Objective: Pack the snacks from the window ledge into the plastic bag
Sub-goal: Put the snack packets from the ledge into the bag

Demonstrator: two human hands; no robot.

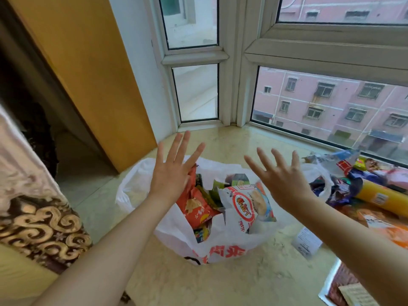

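Note:
A white plastic bag [176, 235] with red print stands open on the marble window ledge [220, 281]. Inside it I see a red chip packet [196, 204], a white rice-cracker packet [245, 208] with red lettering, and green wrappers behind them. My left hand [174, 171] hovers over the bag's left side, fingers straight and spread, holding nothing. My right hand [280, 175] hovers over the bag's right side, also spread and empty. More snacks lie on the ledge at the right: a yellow tube [384, 197], purple wrappers [340, 188] and an orange packet [388, 228].
A small white packet [306, 241] lies on the ledge right of the bag. A patterned pack [344, 288] sits at the lower right edge. The window frames [238, 85] close the ledge behind. A yellow wall panel [88, 74] and a curtain [33, 206] stand at the left.

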